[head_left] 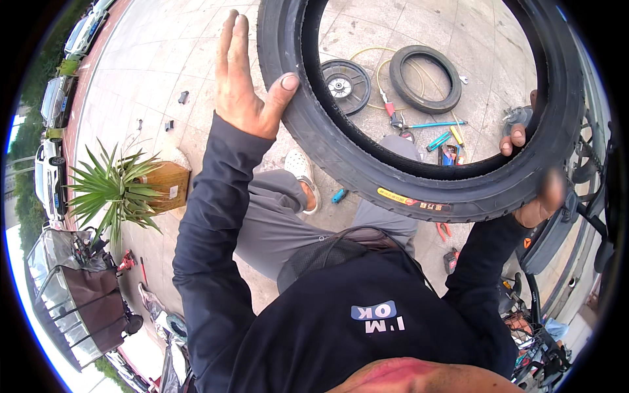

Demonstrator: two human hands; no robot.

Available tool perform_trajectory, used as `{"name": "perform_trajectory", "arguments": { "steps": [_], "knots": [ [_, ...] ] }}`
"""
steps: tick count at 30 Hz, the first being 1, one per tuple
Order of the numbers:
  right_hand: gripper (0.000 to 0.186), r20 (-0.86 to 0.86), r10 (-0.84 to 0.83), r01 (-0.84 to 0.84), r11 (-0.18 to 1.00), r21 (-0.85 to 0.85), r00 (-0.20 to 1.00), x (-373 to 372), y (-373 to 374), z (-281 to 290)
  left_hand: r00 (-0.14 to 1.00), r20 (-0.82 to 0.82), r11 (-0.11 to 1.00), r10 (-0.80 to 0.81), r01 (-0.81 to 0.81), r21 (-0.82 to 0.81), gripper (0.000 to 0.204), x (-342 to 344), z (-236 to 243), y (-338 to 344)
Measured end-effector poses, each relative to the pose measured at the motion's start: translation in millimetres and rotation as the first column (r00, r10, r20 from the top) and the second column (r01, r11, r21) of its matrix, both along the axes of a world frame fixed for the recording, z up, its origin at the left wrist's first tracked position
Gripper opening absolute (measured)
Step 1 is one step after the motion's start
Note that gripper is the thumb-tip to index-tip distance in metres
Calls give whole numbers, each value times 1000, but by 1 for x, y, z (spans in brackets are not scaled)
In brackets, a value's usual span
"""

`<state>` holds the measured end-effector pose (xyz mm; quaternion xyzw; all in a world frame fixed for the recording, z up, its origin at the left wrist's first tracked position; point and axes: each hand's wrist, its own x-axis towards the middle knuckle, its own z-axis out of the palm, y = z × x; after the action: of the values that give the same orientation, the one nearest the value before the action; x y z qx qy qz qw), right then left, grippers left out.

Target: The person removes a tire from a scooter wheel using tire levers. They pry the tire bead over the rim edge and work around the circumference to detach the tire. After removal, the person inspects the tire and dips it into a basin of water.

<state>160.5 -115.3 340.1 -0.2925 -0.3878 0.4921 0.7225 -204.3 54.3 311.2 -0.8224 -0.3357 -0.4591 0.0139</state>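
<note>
A black tyre (341, 160) with coloured labels is held up over my legs, filling the upper right. My left hand (246, 92) is open, fingers stretched upward, its thumb against the tyre's left side. My right hand (544, 203) grips the tyre's lower right, thumb outside and fingertips curled over the inner rim. Through the tyre's opening show a wheel rim (354, 98), a smaller tyre (426, 101), a yellow hose (375, 47), a blue rod-shaped tool (429, 124) and several hand tools, all on the pavement.
A potted plant (111, 190) stands at left. Parked cars (59, 105) and a covered cart (78, 301) line the left edge. Bikes (544, 308) crowd the right side. Red pliers (443, 230) and a small blue item (339, 195) lie near my legs.
</note>
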Motion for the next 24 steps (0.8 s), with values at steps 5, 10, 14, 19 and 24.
{"name": "perform_trajectory", "arguments": {
  "steps": [5,10,14,19,24],
  "knots": [
    [90,-76,236,-227,967,119,969,-19,36,-8,834,549,829,-63,350,-436,71,-50,5,-52],
    [102,-32,481,-477,874,95,876,-70,74,-14,769,602,848,215,159,-505,68,-90,43,-141],
    [108,0,636,-628,762,159,772,-145,82,-2,604,703,898,376,-52,-436,63,-124,53,-222],
    [115,159,778,-790,573,219,608,-241,65,23,538,582,792,610,-443,-420,63,-169,64,-330],
    [109,362,709,-791,585,178,605,-323,34,35,405,489,610,773,-687,-394,94,-202,35,-400]
  ]
}}
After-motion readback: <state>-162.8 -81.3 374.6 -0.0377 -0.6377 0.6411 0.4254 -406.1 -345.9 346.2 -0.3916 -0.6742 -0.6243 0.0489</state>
